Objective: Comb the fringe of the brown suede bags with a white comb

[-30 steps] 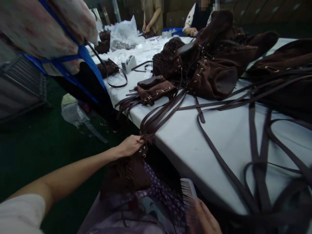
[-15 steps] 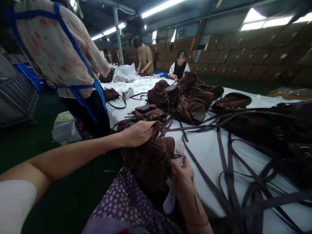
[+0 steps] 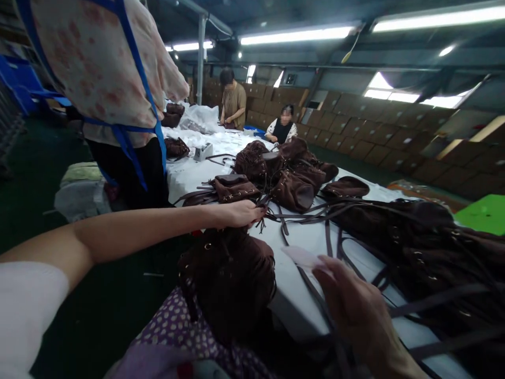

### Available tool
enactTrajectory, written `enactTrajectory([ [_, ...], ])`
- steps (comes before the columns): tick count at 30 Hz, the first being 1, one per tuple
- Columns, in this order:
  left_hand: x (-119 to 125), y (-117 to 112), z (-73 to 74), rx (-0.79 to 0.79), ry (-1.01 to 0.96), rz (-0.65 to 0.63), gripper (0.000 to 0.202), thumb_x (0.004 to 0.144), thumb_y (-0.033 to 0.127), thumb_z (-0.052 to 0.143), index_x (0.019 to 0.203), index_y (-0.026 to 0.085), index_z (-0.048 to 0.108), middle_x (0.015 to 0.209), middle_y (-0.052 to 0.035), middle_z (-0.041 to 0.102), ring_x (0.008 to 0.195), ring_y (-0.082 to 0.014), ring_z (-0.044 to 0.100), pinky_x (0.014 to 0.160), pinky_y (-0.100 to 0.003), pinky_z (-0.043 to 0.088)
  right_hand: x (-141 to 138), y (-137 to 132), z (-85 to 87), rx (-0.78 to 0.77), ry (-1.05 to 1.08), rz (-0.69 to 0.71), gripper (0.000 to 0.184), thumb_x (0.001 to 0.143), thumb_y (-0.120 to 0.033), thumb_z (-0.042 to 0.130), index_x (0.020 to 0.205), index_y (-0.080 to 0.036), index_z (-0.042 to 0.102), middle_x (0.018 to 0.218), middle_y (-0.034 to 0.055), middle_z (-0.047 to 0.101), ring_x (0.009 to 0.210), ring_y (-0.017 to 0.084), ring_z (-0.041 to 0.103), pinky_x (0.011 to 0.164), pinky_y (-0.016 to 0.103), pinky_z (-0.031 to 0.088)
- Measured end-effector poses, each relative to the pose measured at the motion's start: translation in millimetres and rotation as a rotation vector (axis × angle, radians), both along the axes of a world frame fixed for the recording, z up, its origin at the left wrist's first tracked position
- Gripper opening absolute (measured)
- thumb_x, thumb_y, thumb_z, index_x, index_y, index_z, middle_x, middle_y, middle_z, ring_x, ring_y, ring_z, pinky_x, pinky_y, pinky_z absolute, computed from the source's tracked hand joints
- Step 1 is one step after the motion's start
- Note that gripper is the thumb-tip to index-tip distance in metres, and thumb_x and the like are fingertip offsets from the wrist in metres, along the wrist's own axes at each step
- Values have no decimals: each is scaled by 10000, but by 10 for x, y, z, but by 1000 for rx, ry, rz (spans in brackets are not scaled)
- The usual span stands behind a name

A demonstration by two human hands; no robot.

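Observation:
My left hand point(image 3: 241, 214) is stretched forward over the table edge, its fingers closed on the top of a brown suede fringed bag point(image 3: 231, 279). The bag hangs down in front of my lap. My right hand point(image 3: 351, 302) is lower right, blurred, with its fingers round a pale pink comb point(image 3: 302, 257) that sticks out to the left above the white table point(image 3: 311, 239). Long brown straps point(image 3: 327, 234) run across the table between my hands.
More brown bags point(image 3: 290, 176) lie piled mid-table, and a dark heap point(image 3: 426, 237) lies at right. A person in a floral top with blue apron straps point(image 3: 106, 79) stands close at left. Two other people point(image 3: 236, 100) work at the far end. Cardboard boxes point(image 3: 355, 131) line the wall.
My view has tilted up. My left hand raised the bag from below the table edge to table height. My right hand with the comb moved up and right, away from the bag.

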State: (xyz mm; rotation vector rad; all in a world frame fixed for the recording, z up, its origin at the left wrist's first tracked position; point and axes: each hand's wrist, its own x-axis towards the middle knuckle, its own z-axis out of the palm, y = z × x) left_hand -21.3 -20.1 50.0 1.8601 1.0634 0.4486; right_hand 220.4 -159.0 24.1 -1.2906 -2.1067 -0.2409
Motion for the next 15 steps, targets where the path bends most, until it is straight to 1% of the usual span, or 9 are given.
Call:
enactTrajectory([
  [1, 34, -17, 25, 16, 5, -8, 555, 904, 601, 362, 552, 178, 436, 502, 28, 420, 442, -95, 314, 457, -259, 231, -76, -24, 91, -4, -104, 74, 165, 955, -314, 434, 994, -234, 573, 756, 24, 638, 570, 140, 578, 518, 247, 371],
  [2, 70, -35, 53, 35, 13, -10, 557, 900, 605, 368, 552, 176, 443, 503, 25, 429, 441, -95, 322, 456, -258, 235, -170, -23, 165, -19, -189, 111, 150, 960, -288, 427, 970, -237, 568, 744, 14, 621, 557, 133, 558, 507, 249, 344],
  [4, 148, -71, 113, 62, 20, -29, 561, 893, 609, 382, 551, 171, 457, 511, 18, 450, 451, -98, 351, 461, -255, 253, -373, 37, 251, -73, -308, 112, 154, 969, -240, 397, 963, -236, 551, 740, 4, 596, 548, 130, 527, 499, 261, 303],
  [6, 226, -102, 171, 59, 10, -60, 562, 888, 609, 398, 548, 167, 467, 515, 13, 465, 460, -103, 382, 466, -251, 276, -546, 116, 253, -155, -384, 76, 166, 967, -199, 374, 1004, -235, 532, 789, 13, 601, 572, 133, 531, 504, 269, 288],
  [8, 297, -109, 209, 21, -30, -54, 559, 885, 602, 413, 541, 166, 471, 502, 15, 462, 451, -102, 389, 459, -247, 287, -656, 146, 182, -248, -440, 17, 182, 958, -171, 364, 1028, -231, 521, 823, 28, 618, 589, 137, 551, 499, 276, 276],
  [10, 358, -75, 215, -28, -105, 26, 540, 886, 582, 434, 544, 166, 467, 485, 21, 455, 435, -97, 392, 447, -240, 296, -705, 87, 55, -338, -487, -41, 173, 956, -189, 369, 1028, -229, 522, 787, 32, 629, 585, 152, 567, 488, 290, 251],
  [12, 398, 3, 194, -46, -178, 113, 515, 895, 556, 444, 564, 163, 476, 490, 23, 459, 435, -94, 408, 446, -231, 319, -714, -62, -106, -419, -509, -55, 165, 964, -256, 376, 1012, -239, 533, 710, 18, 624, 552, 163, 561, 478, 302, 221],
  [14, 410, 103, 157, -32, -220, 158, 474, 910, 525, 451, 631, 147, 520, 538, 17, 492, 458, -91, 435, 461, -225, 357, -710, -271, -270, -509, -423, -8, 199, 972, -315, 362, 991, -245, 547, 653, -1, 609, 537, 156, 549, 475, 294, 226],
  [15, 404, 150, 136, -19, -230, 164, 439, 917, 502, 461, 696, 134, 552, 587, 12, 521, 482, -90, 458, 477, -224, 384, -709, -381, -341, -551, -327, 23, 220, 972, -336, 358, 978, -243, 556, 627, -12, 594, 525, 145, 536, 472, 282, 241],
])
